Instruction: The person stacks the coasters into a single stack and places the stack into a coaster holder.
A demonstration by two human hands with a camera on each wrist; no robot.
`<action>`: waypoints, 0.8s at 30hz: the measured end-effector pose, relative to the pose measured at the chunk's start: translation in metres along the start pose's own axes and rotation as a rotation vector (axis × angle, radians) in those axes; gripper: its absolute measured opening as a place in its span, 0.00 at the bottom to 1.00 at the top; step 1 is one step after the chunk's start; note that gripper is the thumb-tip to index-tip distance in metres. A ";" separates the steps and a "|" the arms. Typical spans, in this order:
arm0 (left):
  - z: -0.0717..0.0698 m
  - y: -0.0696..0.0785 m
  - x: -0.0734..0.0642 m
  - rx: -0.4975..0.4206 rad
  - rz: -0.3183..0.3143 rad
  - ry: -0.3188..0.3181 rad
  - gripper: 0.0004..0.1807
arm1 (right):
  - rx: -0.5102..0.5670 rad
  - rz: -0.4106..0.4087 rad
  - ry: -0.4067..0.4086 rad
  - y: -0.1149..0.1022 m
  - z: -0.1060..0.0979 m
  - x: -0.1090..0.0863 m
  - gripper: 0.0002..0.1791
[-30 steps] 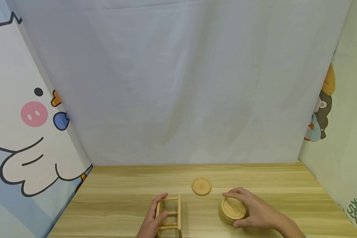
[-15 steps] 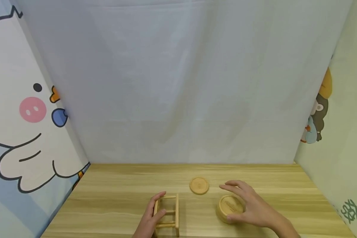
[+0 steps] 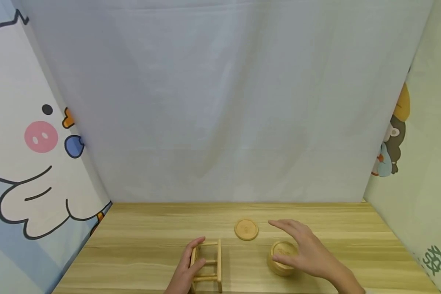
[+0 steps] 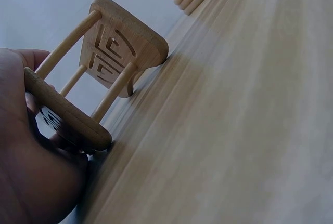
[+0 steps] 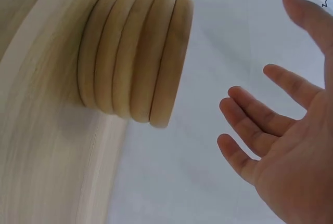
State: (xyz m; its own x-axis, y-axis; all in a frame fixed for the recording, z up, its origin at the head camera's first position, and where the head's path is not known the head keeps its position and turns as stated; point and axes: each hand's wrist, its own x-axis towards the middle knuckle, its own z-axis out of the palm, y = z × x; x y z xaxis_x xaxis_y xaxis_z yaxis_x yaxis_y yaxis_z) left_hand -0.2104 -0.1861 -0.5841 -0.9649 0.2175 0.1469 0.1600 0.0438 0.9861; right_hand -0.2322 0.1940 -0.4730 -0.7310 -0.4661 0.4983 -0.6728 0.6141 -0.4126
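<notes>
My left hand (image 3: 185, 269) grips one side panel of a small wooden coaster rack (image 3: 219, 265), thumb over the near side. The left wrist view shows the rack's far panel (image 4: 125, 42), with cut-out slots, and round bars joining the two panels. To the right stands a stack of several round wooden coasters (image 3: 282, 247). Over that stack my right hand (image 3: 308, 251) is spread, thumb and fingers apart, holding nothing. In the right wrist view a gap separates the fingers (image 5: 255, 125) from the stacked coasters (image 5: 132, 55).
A single round wooden coaster (image 3: 246, 229) lies flat on the wood-grain table (image 3: 150, 228), behind and between the rack and the stack. A pale cloth (image 3: 220, 122) hangs along the table's back edge, with printed cloths at both sides.
My right hand has let go of the coaster stack, spread its fingers and lifted above it. The left hand keeps its grip on the rack. The head view has shifted slightly.
</notes>
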 end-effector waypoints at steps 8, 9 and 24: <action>-0.003 -0.010 0.004 -0.066 -0.023 -0.007 0.32 | 0.011 0.008 0.000 -0.003 0.005 0.007 0.46; -0.002 -0.006 0.003 -0.064 -0.019 -0.015 0.33 | 0.010 0.010 0.001 -0.004 0.006 0.008 0.46; 0.007 0.026 -0.007 -0.049 0.000 0.001 0.32 | 0.002 0.089 0.010 -0.015 0.022 0.029 0.44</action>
State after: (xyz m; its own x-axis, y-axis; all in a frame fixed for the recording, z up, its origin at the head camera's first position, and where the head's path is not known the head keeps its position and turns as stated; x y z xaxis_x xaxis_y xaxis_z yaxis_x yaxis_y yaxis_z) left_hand -0.1984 -0.1794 -0.5605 -0.9652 0.2165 0.1471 0.1497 -0.0040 0.9887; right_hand -0.2458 0.1575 -0.4694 -0.7867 -0.4035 0.4672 -0.6056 0.6516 -0.4568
